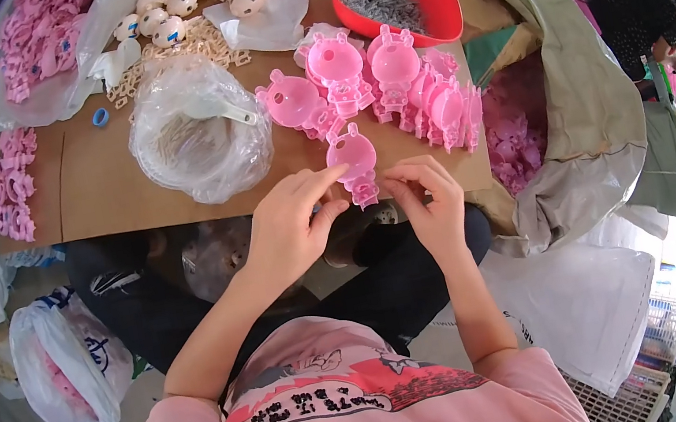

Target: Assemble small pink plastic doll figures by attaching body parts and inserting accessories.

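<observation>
At the table's front edge, a pink plastic animal-figure half-shell (351, 155) stands with its hollow round head facing me. My left hand (290, 219) grips its left side between forefinger and thumb. Just right of the shell, my right hand (428, 200) is closed with thumb and forefinger pinched; anything between those fingertips is too small to make out. Behind the shell lie more pink half-shells (336, 64), with a stacked row of them (446, 108) to the right. Left of these is a round tub lined with clear plastic (202, 149), a pale-handled tool (236, 112) lying across it.
A red scoop (450, 22) holding small grey pieces (382, 2) lies at the back right. Cream balls (182, 3), cream plastic links (174, 59) and a blue ring (101, 117) are at the back left. Pink parts fill a bag (45, 36); a large sack (593, 106) stands right.
</observation>
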`<state>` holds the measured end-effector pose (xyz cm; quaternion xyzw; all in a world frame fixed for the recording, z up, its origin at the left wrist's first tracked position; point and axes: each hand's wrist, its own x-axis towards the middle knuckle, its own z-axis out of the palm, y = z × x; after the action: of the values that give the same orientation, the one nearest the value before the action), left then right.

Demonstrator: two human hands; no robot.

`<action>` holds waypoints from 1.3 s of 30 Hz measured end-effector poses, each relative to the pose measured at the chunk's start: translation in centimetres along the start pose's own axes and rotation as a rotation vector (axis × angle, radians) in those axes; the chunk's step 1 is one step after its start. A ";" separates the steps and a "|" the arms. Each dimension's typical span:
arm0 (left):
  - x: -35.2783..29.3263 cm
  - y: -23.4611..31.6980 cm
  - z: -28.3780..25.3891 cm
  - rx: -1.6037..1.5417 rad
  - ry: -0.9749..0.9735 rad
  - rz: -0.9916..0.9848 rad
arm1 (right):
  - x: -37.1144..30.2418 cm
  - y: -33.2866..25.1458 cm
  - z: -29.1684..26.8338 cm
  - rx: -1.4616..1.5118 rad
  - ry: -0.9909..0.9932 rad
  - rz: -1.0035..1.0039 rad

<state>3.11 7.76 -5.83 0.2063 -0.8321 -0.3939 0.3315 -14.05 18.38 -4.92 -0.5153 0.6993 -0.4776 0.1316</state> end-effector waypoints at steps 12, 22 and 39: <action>0.3 -1.7 2.1 0.106 -0.014 -0.082 | -0.8 2.2 2.0 -0.150 0.015 -0.133; 0.7 -1.9 2.8 0.230 0.050 -0.040 | -1.4 2.8 1.4 -0.217 -0.021 -0.269; 1.1 -1.8 2.9 0.229 -0.016 -0.031 | -1.0 3.0 0.3 0.444 -0.150 0.400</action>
<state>0.44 7.50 -8.24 0.2526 -0.8708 -0.3032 0.2932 -15.18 19.11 -7.81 -0.3599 0.6536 -0.5441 0.3837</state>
